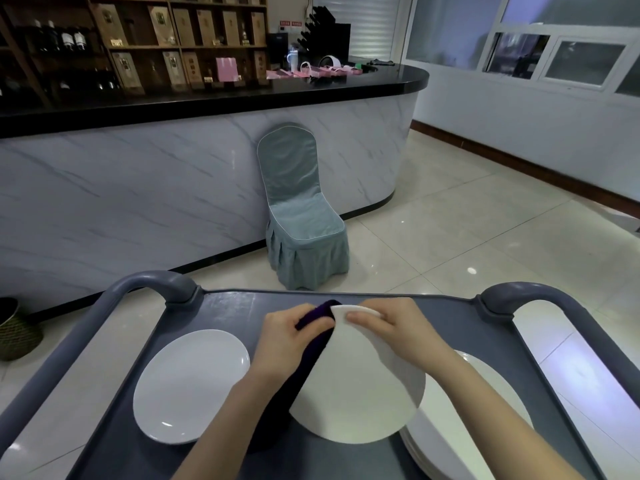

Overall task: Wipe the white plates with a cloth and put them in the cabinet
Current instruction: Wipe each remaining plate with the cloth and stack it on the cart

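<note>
Grey cart tray [221, 306] before the marble counter [138, 188]: one white plate mid-wipe.
My left hand [280, 337] grips the purple cloth [311, 351] against the left edge of the held plate [356, 393]. My right hand [391, 327] pinches its far rim. I'd sweep firmly, rim to rim, clear of the lone plate [190, 386] left and the stack [485, 410] right; cart handles [156, 282] hem both sides.

Grey cart top [225, 313] with a single white plate [190, 386] at left, a plate stack [440, 445] at right
</note>
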{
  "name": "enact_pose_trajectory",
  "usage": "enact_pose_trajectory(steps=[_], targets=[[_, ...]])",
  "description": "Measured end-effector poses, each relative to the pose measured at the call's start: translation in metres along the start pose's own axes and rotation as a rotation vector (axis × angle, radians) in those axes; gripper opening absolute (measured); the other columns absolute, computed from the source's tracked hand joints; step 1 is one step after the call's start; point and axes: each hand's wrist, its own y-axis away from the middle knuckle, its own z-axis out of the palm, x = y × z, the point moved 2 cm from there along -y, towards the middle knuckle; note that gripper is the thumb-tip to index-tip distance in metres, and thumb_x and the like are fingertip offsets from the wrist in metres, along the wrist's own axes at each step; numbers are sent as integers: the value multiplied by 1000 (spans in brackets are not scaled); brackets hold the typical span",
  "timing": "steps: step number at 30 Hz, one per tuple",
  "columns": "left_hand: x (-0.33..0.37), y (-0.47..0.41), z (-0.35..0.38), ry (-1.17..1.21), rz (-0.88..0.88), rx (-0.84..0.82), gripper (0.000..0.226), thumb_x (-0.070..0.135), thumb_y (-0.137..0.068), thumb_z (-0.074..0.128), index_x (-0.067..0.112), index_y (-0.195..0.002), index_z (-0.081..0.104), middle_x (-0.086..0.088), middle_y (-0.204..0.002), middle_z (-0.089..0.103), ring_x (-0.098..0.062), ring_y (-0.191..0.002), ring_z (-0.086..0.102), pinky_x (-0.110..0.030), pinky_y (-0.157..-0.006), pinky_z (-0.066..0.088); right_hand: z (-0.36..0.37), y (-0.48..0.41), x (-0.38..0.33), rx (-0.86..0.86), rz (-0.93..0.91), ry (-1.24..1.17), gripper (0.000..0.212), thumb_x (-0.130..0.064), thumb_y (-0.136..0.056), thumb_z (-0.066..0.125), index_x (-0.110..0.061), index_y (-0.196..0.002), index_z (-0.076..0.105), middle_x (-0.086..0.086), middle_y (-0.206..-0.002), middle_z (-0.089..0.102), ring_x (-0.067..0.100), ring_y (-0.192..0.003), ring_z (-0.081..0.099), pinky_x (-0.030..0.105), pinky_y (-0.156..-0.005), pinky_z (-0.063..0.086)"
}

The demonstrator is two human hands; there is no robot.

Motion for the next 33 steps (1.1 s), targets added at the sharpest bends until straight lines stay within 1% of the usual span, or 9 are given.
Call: enact_pose_trajectory(steps=[5, 7, 13, 17, 20, 22, 27, 30, 33], targets=[[-33, 18, 7, 392, -405, 434, 36, 33, -92, 64, -1, -78, 64, -11, -65, 62, -17, -61, 51, -31, -59, 46, 24, 23, 14, 610, 358, -563, 38, -34, -95, 64, -3, -72, 62, -4, -64, 57, 9, -59, 51, 21, -55, 43], [-39, 20, 13, 460, -505, 492, 49, 38, -92, 64, -9, -80, 58, -9, -65, 57, -19, -60, 49, -33, -57, 44, 45, 32, 17, 687, 484, -772, 32, -34, -97, 59, -11, -76, 67, -8, -67, 65, 7, -60, 59, 20, -54, 49], [-25, 6, -12, 182, -242, 284, 29, 31, -89, 67, 6, -74, 67, -5, -66, 68, -11, -59, 54, -21, -56, 46, 0, 18, 20, 365, 287, -305, 15, -36, -94, 63, -25, -88, 71, -10, -80, 72, 15, -75, 62, 23, -69, 48], [1, -2, -1, -63, 18, -89, 22, 23, -83, 74, 12, -67, 65, 6, -56, 55, -3, -54, 45, -17, -53, 38, 4, 2, 1, -95, 107, 48, 42, -57, -91, 57, -23, -66, 54, -16, -59, 50, 2, -57, 42, 20, -56, 33], [0, -1, 3, -52, 27, -127, 22, 24, -83, 73, 14, -66, 64, 7, -57, 54, -5, -55, 46, -18, -55, 37, 10, 3, 0, -44, 33, 85, 50, -51, -93, 59, -22, -58, 38, -12, -51, 36, 4, -52, 32, 21, -51, 27], [-11, 4, 0, 53, -58, -10, 19, 24, -86, 70, 16, -68, 68, 4, -60, 63, -6, -56, 52, -18, -56, 42, 7, 10, 7, 98, 67, 10, 50, -43, -94, 62, -22, -56, 38, -12, -52, 35, 4, -52, 31, 21, -51, 26], [-47, 22, 5, 397, -494, 352, 29, 37, -91, 65, 13, -76, 72, -6, -73, 72, -17, -62, 60, -35, -64, 52, 33, 32, 28, 571, 413, -566, 42, -36, -96, 62, -5, -69, 57, -5, -62, 54, 10, -58, 47, 19, -54, 41], [-50, 21, 1, 370, -492, 340, 35, 38, -91, 65, 6, -79, 69, -12, -72, 71, -18, -61, 59, -34, -60, 51, 34, 34, 30, 442, 422, -501, 31, -35, -98, 58, -14, -78, 68, -9, -69, 67, 4, -62, 59, 12, -56, 47], [-38, 11, -12, 196, -287, 251, 31, 36, -89, 66, 11, -70, 66, 0, -63, 68, -11, -56, 55, -21, -53, 46, 7, 21, 21, 225, 308, -281, 12, -37, -95, 62, -30, -89, 70, -19, -85, 71, -3, -75, 63, 10, -63, 46]])
